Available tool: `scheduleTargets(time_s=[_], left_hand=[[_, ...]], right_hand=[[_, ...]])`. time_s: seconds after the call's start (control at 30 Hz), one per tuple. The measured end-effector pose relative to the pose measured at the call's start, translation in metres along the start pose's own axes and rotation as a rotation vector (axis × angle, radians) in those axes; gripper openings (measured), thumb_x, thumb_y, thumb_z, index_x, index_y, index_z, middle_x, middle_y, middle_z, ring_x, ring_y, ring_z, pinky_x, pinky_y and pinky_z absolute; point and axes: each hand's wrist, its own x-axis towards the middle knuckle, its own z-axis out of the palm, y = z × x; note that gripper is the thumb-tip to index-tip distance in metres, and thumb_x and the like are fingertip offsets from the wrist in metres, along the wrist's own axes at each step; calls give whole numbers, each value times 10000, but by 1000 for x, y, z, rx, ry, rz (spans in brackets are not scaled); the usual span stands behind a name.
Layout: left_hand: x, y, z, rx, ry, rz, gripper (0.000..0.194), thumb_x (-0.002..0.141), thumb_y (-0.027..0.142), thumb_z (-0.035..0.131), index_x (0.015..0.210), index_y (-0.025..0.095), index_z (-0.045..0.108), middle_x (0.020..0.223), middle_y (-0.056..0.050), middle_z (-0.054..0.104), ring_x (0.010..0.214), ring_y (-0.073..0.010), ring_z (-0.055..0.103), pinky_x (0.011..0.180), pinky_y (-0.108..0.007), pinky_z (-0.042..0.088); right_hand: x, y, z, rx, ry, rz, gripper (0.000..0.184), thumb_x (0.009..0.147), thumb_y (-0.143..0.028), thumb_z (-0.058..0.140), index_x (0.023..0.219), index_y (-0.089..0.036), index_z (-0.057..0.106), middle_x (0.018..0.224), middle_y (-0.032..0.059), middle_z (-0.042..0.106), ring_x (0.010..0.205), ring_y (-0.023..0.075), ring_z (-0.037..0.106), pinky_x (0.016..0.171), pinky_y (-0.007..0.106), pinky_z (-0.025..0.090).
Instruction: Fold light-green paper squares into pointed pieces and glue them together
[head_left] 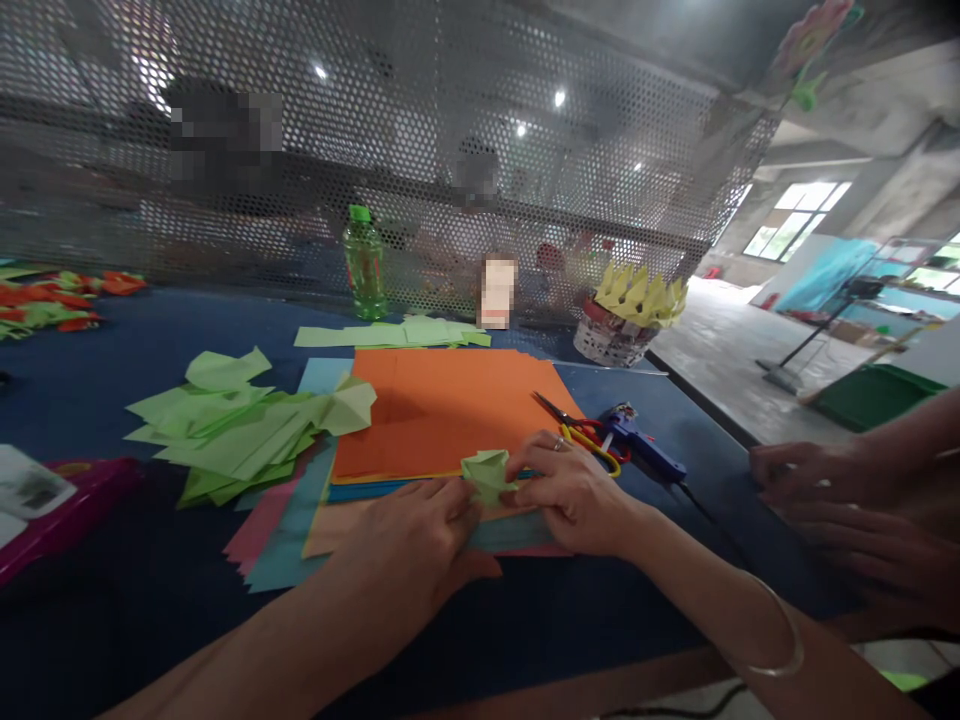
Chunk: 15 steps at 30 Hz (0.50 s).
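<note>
A small folded piece of light green paper lies at the front edge of a stack of coloured paper, with an orange sheet on top. My left hand presses its fingertips at the paper's left side. From the right, my right hand, with a ring on one finger, pinches the paper's other side between thumb and fingers. Just beyond that hand lie scissors with yellow and red handles, and a blue glue gun. To the left is a loose pile of light green paper pieces.
A green bottle, green paper strips and a basket of yellow folded paper stand along the perforated screen. At left lie a magenta object and orange-green pieces. Another person's hands rest at the right edge.
</note>
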Motion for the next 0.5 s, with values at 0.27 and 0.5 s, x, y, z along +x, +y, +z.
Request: scheduleTargets(time_s=[0.27, 0.5], left_hand=[[0, -4, 4, 29, 41, 38, 317, 973, 424, 586, 1147, 173, 673, 1223, -142, 641, 1042, -341, 638, 850, -496, 548], [1, -6, 5, 49, 94, 80, 256, 947, 346, 649, 1132, 173, 688, 1193, -127, 668, 1008, -315, 655, 844, -457, 552]], right_hand=[[-1, 3, 0, 16, 53, -25, 368, 735, 2, 482, 903, -202, 738, 998, 71, 684, 902, 226, 574, 796, 388, 475], [2, 8, 9, 80, 149, 223, 396, 885, -28, 475, 1127, -226, 720, 1016, 74, 661, 943, 209, 606, 843, 367, 485]])
